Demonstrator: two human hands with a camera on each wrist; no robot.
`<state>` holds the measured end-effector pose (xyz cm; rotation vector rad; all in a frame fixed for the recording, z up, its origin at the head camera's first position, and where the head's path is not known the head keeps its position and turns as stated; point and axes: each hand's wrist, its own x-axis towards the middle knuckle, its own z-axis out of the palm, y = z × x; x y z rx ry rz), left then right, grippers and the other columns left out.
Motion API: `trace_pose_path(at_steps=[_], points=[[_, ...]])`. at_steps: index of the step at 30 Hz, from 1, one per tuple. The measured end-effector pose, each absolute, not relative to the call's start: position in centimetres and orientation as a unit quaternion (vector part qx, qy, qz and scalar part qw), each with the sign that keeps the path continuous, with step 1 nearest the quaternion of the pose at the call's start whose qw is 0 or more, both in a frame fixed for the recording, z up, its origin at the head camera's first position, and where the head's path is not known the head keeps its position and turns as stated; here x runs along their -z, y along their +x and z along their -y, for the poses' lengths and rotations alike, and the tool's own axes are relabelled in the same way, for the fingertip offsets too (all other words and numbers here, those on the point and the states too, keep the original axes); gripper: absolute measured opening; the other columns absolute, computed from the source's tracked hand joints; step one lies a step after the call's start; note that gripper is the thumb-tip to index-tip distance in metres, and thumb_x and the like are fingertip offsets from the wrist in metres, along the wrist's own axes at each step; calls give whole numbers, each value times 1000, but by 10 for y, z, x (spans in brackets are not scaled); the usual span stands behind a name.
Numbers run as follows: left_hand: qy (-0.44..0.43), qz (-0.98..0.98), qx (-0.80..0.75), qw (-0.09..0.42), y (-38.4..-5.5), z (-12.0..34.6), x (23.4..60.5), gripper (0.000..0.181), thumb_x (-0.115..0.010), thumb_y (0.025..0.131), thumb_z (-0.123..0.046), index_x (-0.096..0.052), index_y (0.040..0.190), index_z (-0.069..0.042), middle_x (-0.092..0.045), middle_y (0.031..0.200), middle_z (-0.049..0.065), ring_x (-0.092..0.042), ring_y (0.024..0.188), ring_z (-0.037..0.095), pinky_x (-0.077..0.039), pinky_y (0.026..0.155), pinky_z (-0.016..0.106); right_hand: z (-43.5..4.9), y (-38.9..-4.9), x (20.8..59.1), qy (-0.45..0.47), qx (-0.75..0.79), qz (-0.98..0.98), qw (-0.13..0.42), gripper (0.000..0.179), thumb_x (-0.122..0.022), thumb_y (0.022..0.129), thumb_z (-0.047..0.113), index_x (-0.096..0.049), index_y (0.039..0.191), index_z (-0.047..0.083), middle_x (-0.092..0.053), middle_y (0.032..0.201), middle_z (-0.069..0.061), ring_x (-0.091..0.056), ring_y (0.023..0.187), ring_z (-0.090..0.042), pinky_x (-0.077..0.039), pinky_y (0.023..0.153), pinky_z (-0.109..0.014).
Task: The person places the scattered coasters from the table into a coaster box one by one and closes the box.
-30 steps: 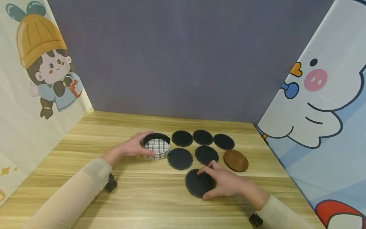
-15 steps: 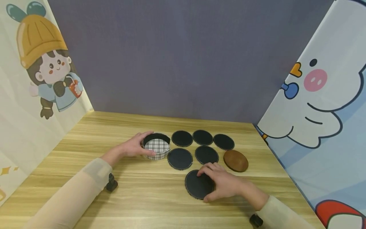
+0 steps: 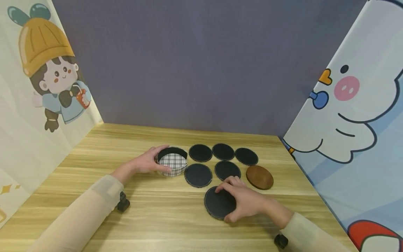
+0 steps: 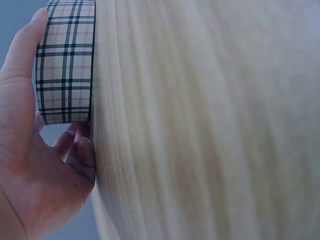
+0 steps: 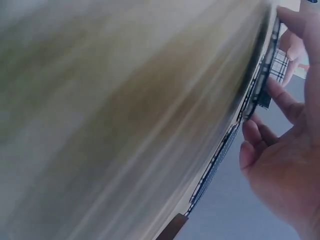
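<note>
In the head view my left hand (image 3: 146,161) holds a round open coaster holder (image 3: 172,168) with white-and-black plaid sides and a black inner wall. Its thumb lies along the near side and the fingers reach round the back. The left wrist view shows the plaid wall (image 4: 65,65) between thumb and fingers, standing on the table. Nearer the front, my right hand (image 3: 247,199) grips a round black coaster (image 3: 218,203), thumb at the near edge and fingers at the far edge. Seen edge-on in the right wrist view, that coaster (image 5: 268,65) has a plaid rim.
Several more black coasters (image 3: 198,175) lie flat in two rows behind the right hand. A brown round disc (image 3: 259,177) lies to their right. The wooden table (image 3: 151,220) ends at a grey back panel (image 3: 195,70), with printed panels at both sides.
The right hand's fingers shift slightly at the coaster's edge, and the coaster barely moves. The left hand and the holder keep their places.
</note>
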<state>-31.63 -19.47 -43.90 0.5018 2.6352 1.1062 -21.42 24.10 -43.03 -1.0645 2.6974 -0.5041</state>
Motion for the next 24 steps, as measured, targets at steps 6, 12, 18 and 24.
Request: trace_pose_path(at_steps=[6,12,18,24], points=[[169,-900,-383,121,-316,194,439,122,-95,82,-57,-25,176,-23,-37,163,30,-44,146,54,-40,117,76,-244,-220,424,-344,226,-908,75,79,-96,73,46,-60,143,42,-46,137,9,-40,131,-21,-45,106,-49],[167,-899,-386,123,-314,193,438,122,-95,82,-56,-24,176,-24,-37,162,31,-45,144,55,-47,113,71,-241,-228,418,-326,246,-911,53,76,-96,73,45,-62,141,44,-47,139,10,-40,134,-24,-40,106,-54],[164,-895,-394,128,-313,192,436,123,-96,81,-54,-24,176,-24,-36,162,32,-46,141,55,-60,98,55,-234,-236,415,-326,253,-910,44,74,-95,74,45,-64,141,40,-50,138,6,-41,131,-25,-40,104,-52],[165,-896,-392,125,-315,193,439,123,-96,81,-55,-24,176,-25,-37,162,30,-45,143,54,-55,106,63,-227,-248,415,-319,253,-912,46,72,-93,77,49,-63,142,39,-50,139,3,-41,130,-24,-41,105,-54]])
